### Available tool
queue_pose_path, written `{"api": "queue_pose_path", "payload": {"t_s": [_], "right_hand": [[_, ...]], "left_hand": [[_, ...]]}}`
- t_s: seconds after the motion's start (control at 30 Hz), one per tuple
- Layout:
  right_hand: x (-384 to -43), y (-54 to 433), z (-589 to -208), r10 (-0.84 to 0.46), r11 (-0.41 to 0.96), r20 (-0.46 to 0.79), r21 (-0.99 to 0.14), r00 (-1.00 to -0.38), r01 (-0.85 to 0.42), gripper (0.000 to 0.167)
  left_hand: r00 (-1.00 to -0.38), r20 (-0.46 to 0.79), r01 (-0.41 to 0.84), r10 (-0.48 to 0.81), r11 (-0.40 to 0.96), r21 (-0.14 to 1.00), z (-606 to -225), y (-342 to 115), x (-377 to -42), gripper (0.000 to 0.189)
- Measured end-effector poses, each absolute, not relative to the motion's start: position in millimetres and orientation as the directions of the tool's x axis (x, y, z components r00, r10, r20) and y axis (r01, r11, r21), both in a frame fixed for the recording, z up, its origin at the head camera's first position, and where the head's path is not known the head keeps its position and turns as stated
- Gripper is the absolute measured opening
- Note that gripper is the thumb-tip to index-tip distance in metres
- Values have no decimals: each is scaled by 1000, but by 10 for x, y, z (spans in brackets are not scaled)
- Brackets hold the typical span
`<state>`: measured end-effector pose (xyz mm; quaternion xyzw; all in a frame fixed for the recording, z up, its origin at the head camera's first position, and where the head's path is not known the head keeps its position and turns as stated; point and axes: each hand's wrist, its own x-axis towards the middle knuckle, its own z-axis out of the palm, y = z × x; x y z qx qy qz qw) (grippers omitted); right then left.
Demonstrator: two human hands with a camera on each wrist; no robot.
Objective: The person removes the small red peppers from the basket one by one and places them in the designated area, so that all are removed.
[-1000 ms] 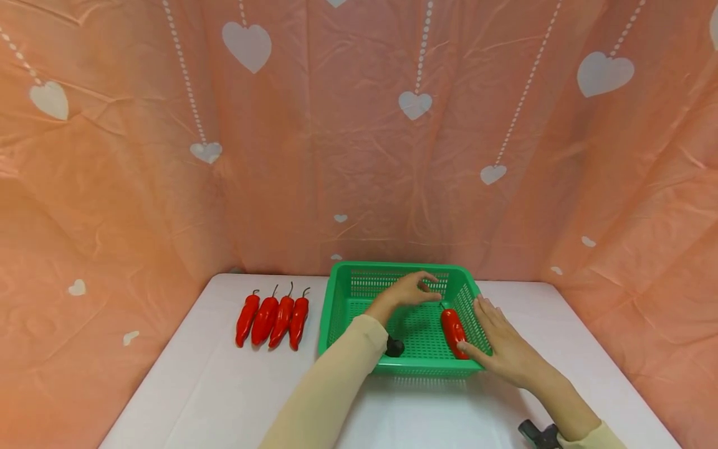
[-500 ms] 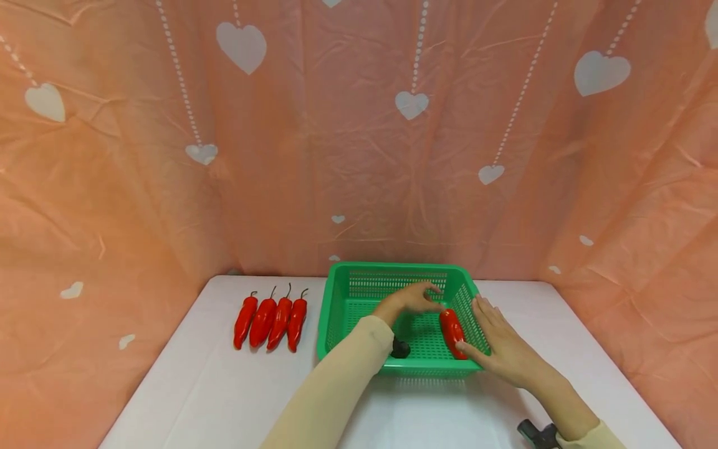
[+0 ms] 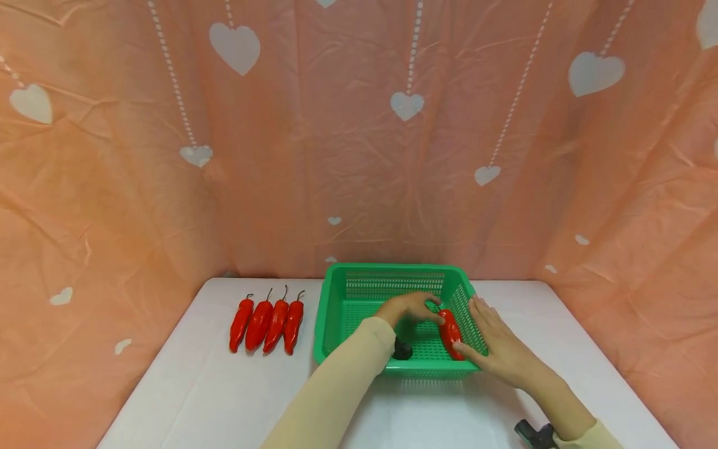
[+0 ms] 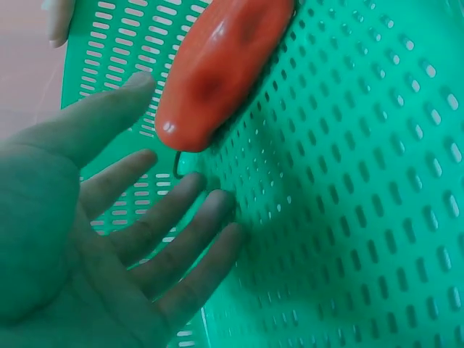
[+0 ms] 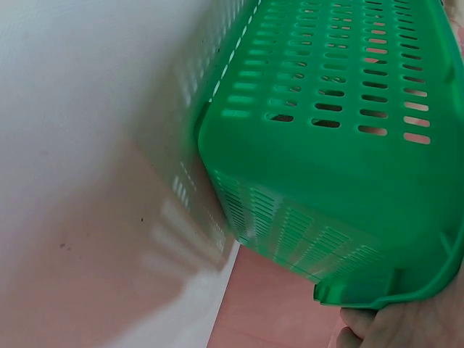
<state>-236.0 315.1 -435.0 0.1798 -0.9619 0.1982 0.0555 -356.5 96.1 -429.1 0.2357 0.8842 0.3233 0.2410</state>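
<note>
A single red chili pepper [image 3: 451, 337] lies along the right side inside a green perforated basket [image 3: 392, 267]. My left hand [image 3: 409, 305] reaches into the basket by the pepper's stem end. In the left wrist view, its fingers [image 4: 174, 243] are spread and loosely bent near the thin stem, with a gap between the thumb and the pepper [image 4: 217, 69]. No firm hold on it shows. My right hand [image 3: 505, 346] rests on the basket's right rim with fingers extended, its thumb over the front corner. Part of that hand [image 5: 417, 319] appears under the rim in the right wrist view.
Several red chili peppers [image 3: 266, 324] lie side by side on the white table [image 3: 185, 386], left of the basket. A pink curtain [image 3: 359, 156] with white hearts hangs behind and at both sides. Black wrist devices [image 3: 535, 434] are on both arms.
My left hand has lowered from above the basket floor toward the stem end of the pepper inside. The right hand stays on the rim, and the whole view has shifted slightly.
</note>
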Motion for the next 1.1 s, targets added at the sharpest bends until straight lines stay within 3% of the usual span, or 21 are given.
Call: {"api": "queue_pose_path", "payload": {"t_s": [0.4, 1.1], "right_hand": [[-2344, 3169, -4343, -322, 857, 174, -364, -930, -365, 103], [-2337, 3138, -4357, -319, 858, 174, -366, -932, -362, 103]], "left_hand": [[-730, -339, 235, 593, 684, 690, -4273, 1055, -3553, 61], [-765, -363, 175, 531, 715, 676, -4286, 1194, -3511, 63]]}}
